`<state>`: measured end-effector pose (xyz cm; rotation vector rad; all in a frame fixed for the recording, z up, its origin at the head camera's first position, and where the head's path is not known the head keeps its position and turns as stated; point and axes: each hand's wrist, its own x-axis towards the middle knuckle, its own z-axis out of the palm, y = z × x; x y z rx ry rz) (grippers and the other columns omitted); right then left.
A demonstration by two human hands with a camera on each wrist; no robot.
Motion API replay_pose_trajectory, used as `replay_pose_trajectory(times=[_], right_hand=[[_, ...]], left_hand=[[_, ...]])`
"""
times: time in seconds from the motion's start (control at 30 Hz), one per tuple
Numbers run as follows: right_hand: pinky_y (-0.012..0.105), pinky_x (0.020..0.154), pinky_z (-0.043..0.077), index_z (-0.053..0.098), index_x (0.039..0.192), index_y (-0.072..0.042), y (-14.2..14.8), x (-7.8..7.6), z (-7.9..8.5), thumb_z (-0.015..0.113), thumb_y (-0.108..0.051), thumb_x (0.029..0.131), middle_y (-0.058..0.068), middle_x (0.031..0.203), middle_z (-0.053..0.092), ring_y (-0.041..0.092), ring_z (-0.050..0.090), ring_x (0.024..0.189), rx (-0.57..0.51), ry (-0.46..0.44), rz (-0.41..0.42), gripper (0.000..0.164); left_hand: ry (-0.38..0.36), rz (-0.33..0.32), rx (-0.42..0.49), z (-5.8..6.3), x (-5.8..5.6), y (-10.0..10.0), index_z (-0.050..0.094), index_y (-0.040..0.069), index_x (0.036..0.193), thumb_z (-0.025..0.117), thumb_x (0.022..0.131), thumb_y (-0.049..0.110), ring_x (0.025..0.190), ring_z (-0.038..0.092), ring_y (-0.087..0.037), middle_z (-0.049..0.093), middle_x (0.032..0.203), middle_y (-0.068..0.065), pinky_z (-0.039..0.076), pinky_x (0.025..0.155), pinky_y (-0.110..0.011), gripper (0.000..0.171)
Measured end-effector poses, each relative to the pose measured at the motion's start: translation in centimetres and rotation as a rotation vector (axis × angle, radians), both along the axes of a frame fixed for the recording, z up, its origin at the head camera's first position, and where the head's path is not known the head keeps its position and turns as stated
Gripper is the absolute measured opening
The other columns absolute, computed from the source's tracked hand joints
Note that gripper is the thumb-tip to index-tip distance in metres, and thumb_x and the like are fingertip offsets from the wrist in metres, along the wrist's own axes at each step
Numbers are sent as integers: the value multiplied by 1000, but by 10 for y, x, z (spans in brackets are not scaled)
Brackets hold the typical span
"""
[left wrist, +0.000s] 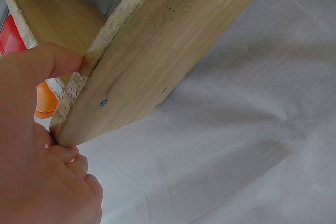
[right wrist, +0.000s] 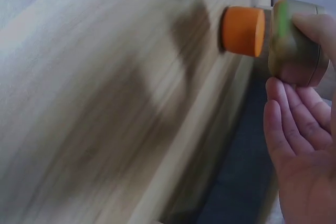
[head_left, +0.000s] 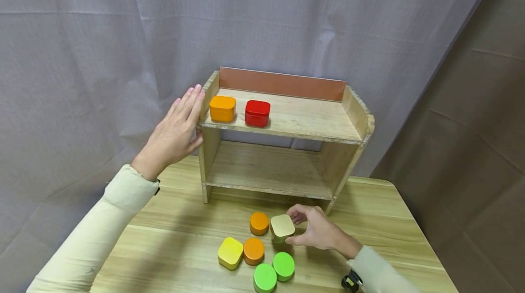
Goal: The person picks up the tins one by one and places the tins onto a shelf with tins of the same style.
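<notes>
Touching the wooden shelf (head_left: 266,170) at its left side, my left hand (head_left: 175,129) lies fingers straight, together. My right hand (head_left: 316,229) pinches the gold block (head_left: 282,226), which sits left of the palm, right of the far orange cylinder (head_left: 259,223).

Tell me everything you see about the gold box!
The gold box looks like shiny metal, squarish with rounded corners and a plain top. A thin seam runs near one end. The right hand holds it in front of the wooden shelf, next to a round orange box. Whether it touches the table is hard to tell.
</notes>
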<state>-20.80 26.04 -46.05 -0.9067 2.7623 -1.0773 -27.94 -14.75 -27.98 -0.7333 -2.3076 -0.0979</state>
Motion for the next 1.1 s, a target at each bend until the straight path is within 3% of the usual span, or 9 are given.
replay_pose_trajectory(times=[0.2, 0.77, 1.1], right_hand=[[31, 82, 59, 62, 108, -19, -1, 9, 19, 86, -41, 65, -10, 100, 68, 5, 65, 87, -9, -4, -33, 55], [26, 82, 59, 63, 108, -15, -3, 24, 85, 89, -32, 62, -6, 100, 68, 6, 66, 88, -13, 63, -119, 55], [26, 79, 59, 62, 106, -21, -1, 28, 119, 89, -36, 62, -10, 96, 67, 6, 66, 84, -25, 93, -130, 54]], left_hand=[[6, 4, -5, -1, 0, 0, 7, 4, 156, 66, 80, 20, 151, 16, -32, 4, 165, -12, 26, 119, -53, 98], [-3, 5, -7, -1, -1, 1, 5, 5, 156, 66, 80, 21, 152, 15, -31, 3, 165, -11, 25, 120, -53, 99], [-2, 3, -3, 0, -1, 0, 5, 4, 156, 66, 80, 21, 152, 14, -31, 2, 165, -11, 23, 122, -52, 98]])
